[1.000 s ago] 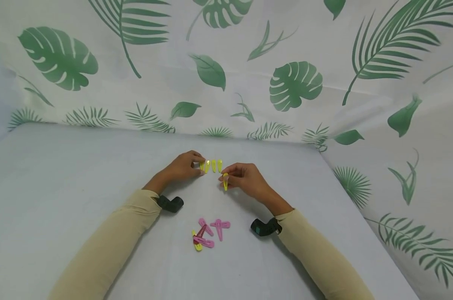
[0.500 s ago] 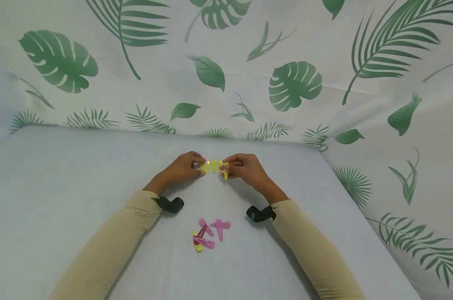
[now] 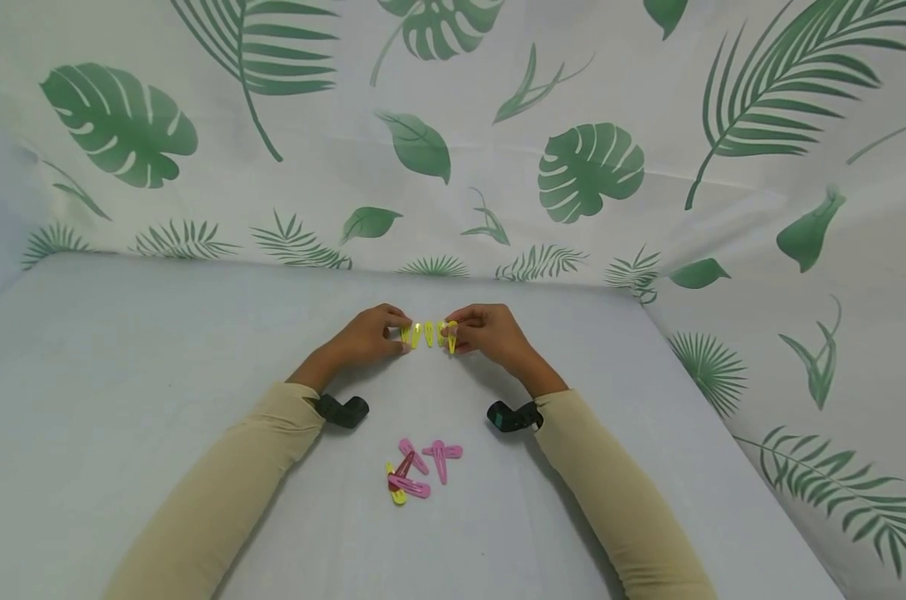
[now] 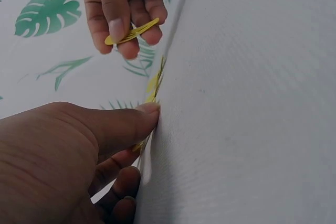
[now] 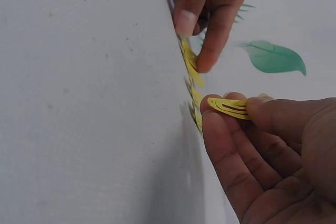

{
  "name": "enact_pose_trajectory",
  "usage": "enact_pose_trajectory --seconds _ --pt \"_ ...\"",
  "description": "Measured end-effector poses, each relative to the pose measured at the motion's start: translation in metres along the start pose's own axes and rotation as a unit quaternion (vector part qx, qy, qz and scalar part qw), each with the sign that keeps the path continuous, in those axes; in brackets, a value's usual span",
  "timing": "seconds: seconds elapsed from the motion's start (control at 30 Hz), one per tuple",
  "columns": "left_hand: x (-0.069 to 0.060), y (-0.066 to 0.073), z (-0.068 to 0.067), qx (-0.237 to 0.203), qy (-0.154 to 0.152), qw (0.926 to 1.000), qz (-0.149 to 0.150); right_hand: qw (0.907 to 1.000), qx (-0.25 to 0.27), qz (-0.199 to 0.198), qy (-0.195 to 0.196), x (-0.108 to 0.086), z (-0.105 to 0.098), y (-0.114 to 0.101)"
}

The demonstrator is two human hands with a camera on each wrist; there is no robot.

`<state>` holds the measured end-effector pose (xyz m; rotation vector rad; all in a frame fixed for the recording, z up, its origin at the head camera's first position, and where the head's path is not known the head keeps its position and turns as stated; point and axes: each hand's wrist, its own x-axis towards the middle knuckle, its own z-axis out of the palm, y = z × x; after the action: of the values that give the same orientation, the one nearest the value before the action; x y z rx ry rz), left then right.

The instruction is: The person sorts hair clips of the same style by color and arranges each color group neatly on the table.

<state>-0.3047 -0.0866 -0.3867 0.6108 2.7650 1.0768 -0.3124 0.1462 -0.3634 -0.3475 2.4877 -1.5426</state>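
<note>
A row of yellow hair clips [image 3: 428, 334] lies on the white surface between the two hands. At the row's left end, the left hand [image 3: 368, 336] pinches the outermost yellow clip between thumb and finger, low against the cloth. The right hand [image 3: 492, 335] holds another yellow clip [image 3: 453, 338] by thumb and fingertips at the row's right end. In the right wrist view that clip [image 5: 229, 107] is raised off the surface, lying across the fingers. The left wrist view shows the left thumb and finger partly covering their clip.
Nearer the person, a loose pile holds several pink clips [image 3: 411, 486], a dark red clip [image 3: 405, 465] and a yellow clip [image 3: 398, 497]. Leaf-patterned cloth [image 3: 498, 167] rises behind the surface and on its right side. Each wrist bears a black camera.
The right hand has moved away from the person with its yellow clip, up beside the row's right end. The left hand has stayed at the left end.
</note>
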Motion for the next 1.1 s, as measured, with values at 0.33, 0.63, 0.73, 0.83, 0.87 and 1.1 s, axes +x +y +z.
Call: enact_pose_trajectory --seconds 0.33,0.63,0.73,0.83,0.87,1.1 --pt "-0.002 0.001 0.000 -0.007 0.002 1.0000 0.002 0.9991 -0.035 0.006 0.022 0.009 -0.002 0.002" --pt "-0.002 0.002 0.000 -0.010 -0.001 0.9999 -0.007 0.9971 -0.068 -0.001 0.033 0.015 -0.001 0.007" --pt "-0.002 0.001 0.000 -0.011 -0.002 0.9999 -0.005 0.9966 -0.076 0.000 0.033 0.015 -0.002 0.007" --pt "-0.001 0.002 0.000 -0.014 -0.002 0.9999 -0.004 0.9961 -0.082 0.002 0.033 0.015 -0.003 0.006" --pt "-0.001 0.002 0.000 -0.015 -0.002 0.9999 -0.005 0.9958 -0.085 0.003 0.033 0.015 -0.003 0.006" --pt "-0.001 0.002 0.000 -0.015 -0.002 0.9998 -0.011 0.9898 -0.135 0.021 0.041 0.020 -0.001 0.007"
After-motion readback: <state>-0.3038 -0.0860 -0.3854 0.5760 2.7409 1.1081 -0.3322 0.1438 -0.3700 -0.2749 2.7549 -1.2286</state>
